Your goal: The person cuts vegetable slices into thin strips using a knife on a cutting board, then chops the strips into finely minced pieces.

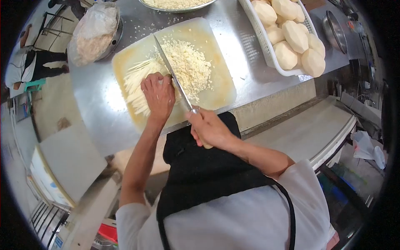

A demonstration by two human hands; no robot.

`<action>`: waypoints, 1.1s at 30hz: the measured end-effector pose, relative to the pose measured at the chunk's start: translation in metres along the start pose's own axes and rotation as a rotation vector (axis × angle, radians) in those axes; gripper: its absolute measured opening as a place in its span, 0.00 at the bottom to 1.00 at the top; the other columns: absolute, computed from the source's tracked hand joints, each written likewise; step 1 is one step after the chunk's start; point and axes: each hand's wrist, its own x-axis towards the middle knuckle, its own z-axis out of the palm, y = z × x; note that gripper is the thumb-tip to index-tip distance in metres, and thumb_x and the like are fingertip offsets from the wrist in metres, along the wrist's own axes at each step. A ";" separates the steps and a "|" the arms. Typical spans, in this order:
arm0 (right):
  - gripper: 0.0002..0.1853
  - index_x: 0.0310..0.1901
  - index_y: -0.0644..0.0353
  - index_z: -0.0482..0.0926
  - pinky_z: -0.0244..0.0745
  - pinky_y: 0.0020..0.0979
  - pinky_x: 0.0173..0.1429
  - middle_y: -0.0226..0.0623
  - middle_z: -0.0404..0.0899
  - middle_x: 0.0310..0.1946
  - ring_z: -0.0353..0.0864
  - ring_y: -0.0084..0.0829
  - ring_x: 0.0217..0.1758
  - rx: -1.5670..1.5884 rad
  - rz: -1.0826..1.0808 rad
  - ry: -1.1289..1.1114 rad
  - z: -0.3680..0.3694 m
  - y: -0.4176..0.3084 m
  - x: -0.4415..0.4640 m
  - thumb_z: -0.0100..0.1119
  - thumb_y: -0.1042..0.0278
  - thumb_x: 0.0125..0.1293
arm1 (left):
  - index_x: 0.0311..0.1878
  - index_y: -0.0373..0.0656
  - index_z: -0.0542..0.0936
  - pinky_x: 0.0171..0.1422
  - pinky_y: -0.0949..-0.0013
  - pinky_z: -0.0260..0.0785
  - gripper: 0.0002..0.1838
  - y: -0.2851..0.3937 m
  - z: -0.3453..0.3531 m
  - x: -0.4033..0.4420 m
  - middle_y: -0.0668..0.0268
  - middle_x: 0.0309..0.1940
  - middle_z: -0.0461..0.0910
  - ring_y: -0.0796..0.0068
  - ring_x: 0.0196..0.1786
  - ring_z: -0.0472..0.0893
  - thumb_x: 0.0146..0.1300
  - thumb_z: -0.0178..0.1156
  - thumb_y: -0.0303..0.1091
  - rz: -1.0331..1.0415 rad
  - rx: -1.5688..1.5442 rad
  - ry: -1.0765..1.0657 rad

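My right hand point(210, 128) is wrapped round the handle of a long kitchen knife point(171, 68), whose blade slants up and left across the cutting board point(223, 85). Under the curled fingers of my left hand point(159, 93) lies a bundle of pale vegetable strips point(135, 85), pressed against the board. Its knuckles are close beside the blade's left face. To the right of the blade spreads a heap of finely chopped pale vegetable point(193, 68). Loose bits are scattered beyond the board's far edge.
A white plastic basket point(271, 56) of large peeled pale root vegetables point(296, 36) stands at right. At the far edge is a metal bowl of chopped pieces point(179, 5). A bag-covered bowl point(93, 35) sits at left on the steel table point(98, 112). Another person point(35, 64) is far left.
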 end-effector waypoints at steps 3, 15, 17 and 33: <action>0.26 0.60 0.71 0.73 0.68 0.30 0.19 0.31 0.74 0.20 0.75 0.23 0.16 -0.004 -0.089 0.040 0.001 0.027 0.037 0.49 0.49 0.84 | 0.51 0.45 0.81 0.63 0.48 0.58 0.11 0.001 -0.002 0.000 0.57 0.48 0.72 0.52 0.55 0.70 0.65 0.63 0.30 0.007 0.005 -0.018; 0.28 0.62 0.69 0.73 0.70 0.28 0.21 0.32 0.75 0.20 0.76 0.24 0.16 0.024 -0.005 0.042 0.010 0.002 0.024 0.45 0.46 0.84 | 0.46 0.45 0.81 0.66 0.47 0.58 0.11 0.001 -0.002 0.000 0.58 0.47 0.72 0.53 0.56 0.71 0.59 0.65 0.28 -0.009 -0.041 0.007; 0.28 0.62 0.69 0.73 0.70 0.28 0.20 0.32 0.75 0.20 0.76 0.24 0.16 0.027 -0.095 0.062 0.021 0.010 0.005 0.46 0.46 0.84 | 0.46 0.45 0.81 0.66 0.47 0.58 0.10 -0.003 0.005 -0.002 0.58 0.47 0.72 0.53 0.56 0.71 0.60 0.65 0.28 0.004 -0.025 0.013; 0.22 0.52 0.66 0.73 0.73 0.31 0.24 0.34 0.76 0.24 0.76 0.25 0.20 0.186 -0.038 0.073 0.031 0.005 0.013 0.48 0.50 0.85 | 0.49 0.47 0.84 0.64 0.48 0.58 0.12 -0.004 0.001 -0.002 0.58 0.47 0.73 0.54 0.55 0.71 0.61 0.62 0.29 0.009 -0.049 0.001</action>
